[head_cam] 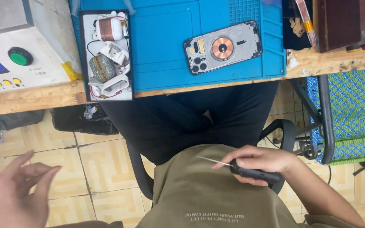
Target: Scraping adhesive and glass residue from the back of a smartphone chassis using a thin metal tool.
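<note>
Low at about five o'clock in the view, the right hand (258, 162) is closed around a slim black-handled precision screwdriver (250, 172), held over the lap against an olive-green shirt (208, 198). Its thin metal shaft points toward nine o'clock, with thumb and forefinger pinching the front of the handle.

At about eight o'clock, the left hand (17, 194) hovers over the tiled floor with its fingers loosely spread, holding nothing visible.

Above, toward twelve o'clock, a wooden workbench (34, 99) carries a blue silicone repair mat (165, 50). On the mat, at about one o'clock, lies an opened smartphone back housing (223, 47), grey metal with a round copper coil at its centre and camera holes at its left end.

At eleven o'clock, a shallow white rectangular tray (106, 55) with a dark rim holds a copper wire coil, a grey-green lump, white plastic pieces and thin red and black wires.

Farther left, at ten o'clock, sits a white machine (22, 42) with a round green button and small yellow buttons.
</note>
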